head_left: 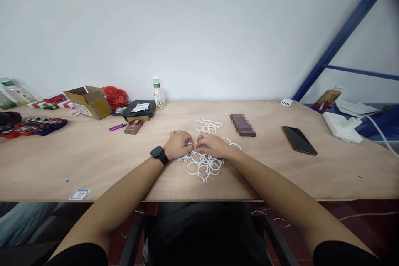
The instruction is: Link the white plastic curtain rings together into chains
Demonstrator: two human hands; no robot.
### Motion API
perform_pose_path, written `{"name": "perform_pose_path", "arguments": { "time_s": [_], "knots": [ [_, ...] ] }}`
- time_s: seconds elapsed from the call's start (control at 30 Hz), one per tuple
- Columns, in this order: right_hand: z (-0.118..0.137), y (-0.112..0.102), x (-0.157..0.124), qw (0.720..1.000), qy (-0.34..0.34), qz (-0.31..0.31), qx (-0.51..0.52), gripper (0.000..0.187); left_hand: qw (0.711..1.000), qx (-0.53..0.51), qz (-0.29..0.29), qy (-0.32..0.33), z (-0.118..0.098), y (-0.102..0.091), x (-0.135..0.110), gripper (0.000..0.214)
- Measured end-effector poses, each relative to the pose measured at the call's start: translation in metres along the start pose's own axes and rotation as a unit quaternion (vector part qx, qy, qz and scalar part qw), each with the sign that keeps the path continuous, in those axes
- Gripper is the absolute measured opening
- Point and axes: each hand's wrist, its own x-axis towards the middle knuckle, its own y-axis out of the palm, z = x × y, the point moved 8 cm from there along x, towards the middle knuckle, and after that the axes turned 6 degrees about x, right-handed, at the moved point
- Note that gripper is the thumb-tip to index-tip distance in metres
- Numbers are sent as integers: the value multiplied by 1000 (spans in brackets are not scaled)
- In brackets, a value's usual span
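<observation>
Both hands meet above a loose pile of white plastic rings [204, 170] that have small clip ends, like curtain rings. My left hand [179, 144], with a black watch [159, 155] on its wrist, has its fingers closed on one white ring [192, 144]. From the other side my right hand [212, 145] pinches the same ring, its fingertips a short gap from the left ones. Part of that ring is hidden by the fingers. Beyond the hands lies a smaller group of white rings [208, 125], and a few more rings [234, 145] show behind my right wrist.
A blurred-out dark item [243, 125] and a phone [299, 140] lie on the right of the wooden table [124, 178]. To the left are a small dark red box [134, 127], a purple pen [117, 127], a black package [139, 110], a bottle [158, 93] and an open carton [90, 104].
</observation>
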Motion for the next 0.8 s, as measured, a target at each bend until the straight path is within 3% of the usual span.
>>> {"name": "perform_pose_path", "arguments": {
  "time_s": [0.17,0.33,0.43,0.57,0.8],
  "knots": [
    [-5,-9,-1,999,-8,-48,-1,7,999,-42,-25,12,1,-1,1,18],
    [-3,-25,-2,989,10,-145,8,23,989,-104,-106,6,6,-10,2,21],
    [5,-27,-2,988,-1,-154,24,30,975,-171,-139,-6,8,-16,1,23],
    [11,-30,-2,986,-19,-163,40,11,955,-275,-108,5,2,-14,1,27],
    [8,-33,-4,984,-25,-167,54,16,933,-353,-71,-10,2,-11,1,31]
  ]
}}
